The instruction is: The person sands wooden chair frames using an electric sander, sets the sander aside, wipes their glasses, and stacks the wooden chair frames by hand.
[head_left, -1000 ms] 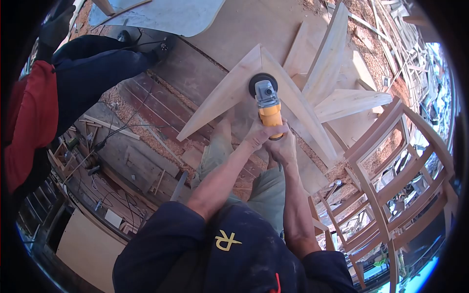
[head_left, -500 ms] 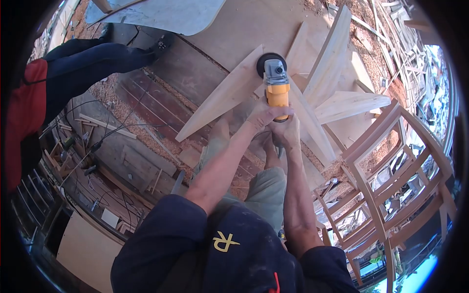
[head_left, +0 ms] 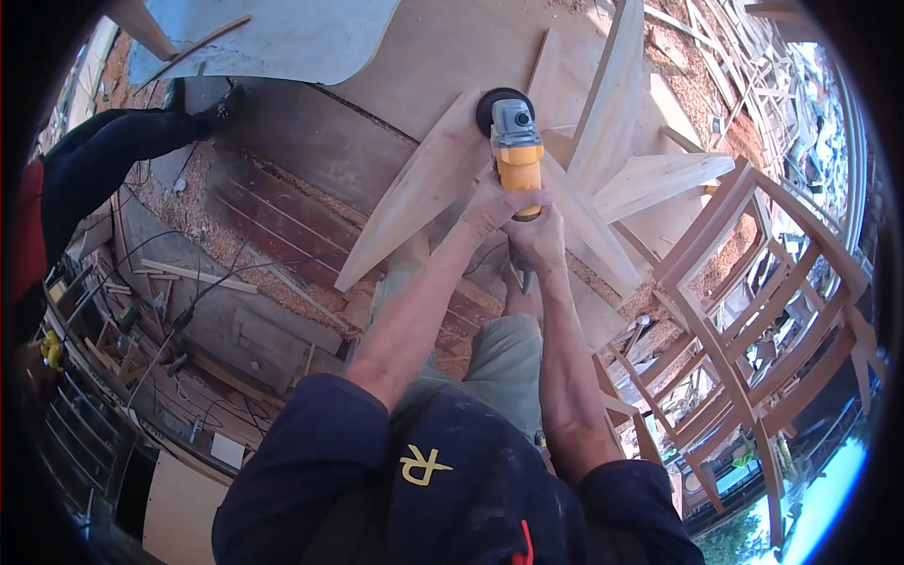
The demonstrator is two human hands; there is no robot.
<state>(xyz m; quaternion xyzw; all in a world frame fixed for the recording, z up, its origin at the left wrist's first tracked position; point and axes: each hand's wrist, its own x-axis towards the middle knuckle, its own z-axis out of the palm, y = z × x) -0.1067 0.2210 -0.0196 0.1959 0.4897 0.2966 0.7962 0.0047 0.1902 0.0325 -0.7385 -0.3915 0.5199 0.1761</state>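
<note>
A yellow and grey power sander (head_left: 518, 155) with a round black disc is held out in front of me. My left hand (head_left: 492, 204) wraps around the side of its yellow body. Around the rear end of the body, my right hand (head_left: 539, 237) is closed, with a cord hanging below. The disc lies over the top of a V-shaped piece of pale wood (head_left: 414, 193), whose arms spread down to the left and right. The disc's contact face is hidden.
Another person's dark-trousered leg (head_left: 113, 155) is at the left. Pale tapered boards (head_left: 612, 104) lie to the right of the sander. Wooden chair frames (head_left: 744, 320) stand at the right. Cords (head_left: 202, 292) and offcuts lie at the lower left, near a white-topped panel (head_left: 273, 38) above.
The sander and both hands moved up from their earlier place toward the tip of the V-shaped wood. The other person's leg has shifted left, and the view has turned slightly.
</note>
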